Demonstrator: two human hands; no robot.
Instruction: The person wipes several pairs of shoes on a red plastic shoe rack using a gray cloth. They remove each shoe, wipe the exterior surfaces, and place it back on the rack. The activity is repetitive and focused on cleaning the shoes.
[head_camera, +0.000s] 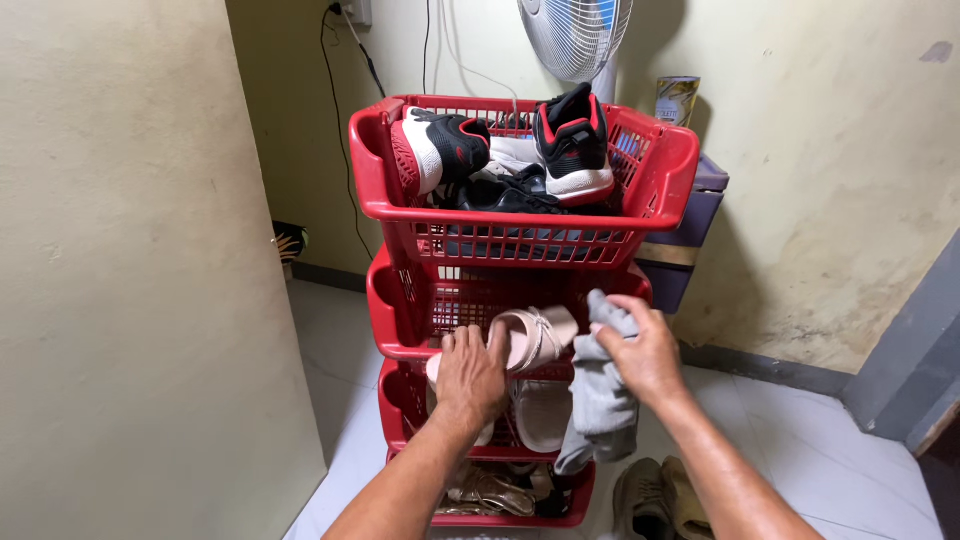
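Left hand (470, 375) laid palm-down, fingers curled over a pink sandal (535, 337) at the near rim of the second tier of a red stacked basket rack (400, 310). Right hand (645, 355) clenched around a grey cloth (602, 400) hanging just right of the sandal. Black-and-red sneakers (573, 145) in the top basket, far.

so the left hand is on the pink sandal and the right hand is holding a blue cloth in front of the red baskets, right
Not quite: the cloth in the right hand is grey, not blue, as the head view shows. The rest holds: the left hand rests on the pink sandal, and both hands are in front of the stacked red baskets.
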